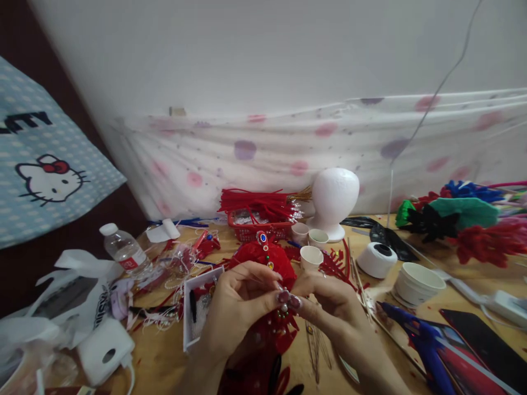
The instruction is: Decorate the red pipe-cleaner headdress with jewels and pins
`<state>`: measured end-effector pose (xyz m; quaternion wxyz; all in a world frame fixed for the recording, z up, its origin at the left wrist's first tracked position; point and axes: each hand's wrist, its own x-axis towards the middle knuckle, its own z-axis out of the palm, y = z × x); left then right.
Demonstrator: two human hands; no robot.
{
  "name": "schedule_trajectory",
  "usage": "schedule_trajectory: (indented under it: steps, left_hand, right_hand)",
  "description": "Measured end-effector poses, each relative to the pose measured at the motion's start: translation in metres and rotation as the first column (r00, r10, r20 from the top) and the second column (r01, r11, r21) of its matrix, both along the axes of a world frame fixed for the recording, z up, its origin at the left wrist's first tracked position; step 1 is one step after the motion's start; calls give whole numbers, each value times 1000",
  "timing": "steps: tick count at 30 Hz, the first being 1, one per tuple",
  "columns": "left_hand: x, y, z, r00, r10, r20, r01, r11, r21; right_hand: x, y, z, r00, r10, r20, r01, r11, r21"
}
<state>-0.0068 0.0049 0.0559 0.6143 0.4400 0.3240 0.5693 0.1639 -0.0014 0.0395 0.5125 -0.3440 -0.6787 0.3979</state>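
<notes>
Head view: your left hand (241, 302) and right hand (335, 307) are both pinching the beaded piece (284, 309), lower centre of frame?

— Looks it. Loosen either pinch, though, and it could slip.

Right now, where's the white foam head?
The foam head stands right of centre in the head view, at the back of the table, just right of the red basket, behind the small cups.

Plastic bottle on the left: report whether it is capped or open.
Capped: a white cap sits on the neck of the bottle.
</notes>
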Motion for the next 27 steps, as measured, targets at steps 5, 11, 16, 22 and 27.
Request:
schedule_trajectory:
  steps: [5, 11, 16, 22, 27]
  left_hand:
    - [16, -4, -8, 977, 163, 137, -160, 987, -33]
    - [23, -3, -10, 964, 224, 145, -217, 974, -60]
    - [15, -4, -7, 967, 255, -13, -254, 966, 38]
    - [-4, 6, 7, 904, 297, -308, -243, 949, 203]
    - [-19, 12, 26, 836, 240, -494, -139, 962, 233]
  right_hand:
    - [-6, 1, -4, 991, -69, -114, 73, 997, 37]
    - [-9, 4, -9, 975, -126, -182, 130, 991, 11]
    - [-15, 7, -11, 974, -129, -184, 117, 990, -72]
    - [-22, 8, -5, 975, -208, -80, 211, 977, 35]
    - [-27, 10, 0, 965, -262, -16, 262, 959, 111]
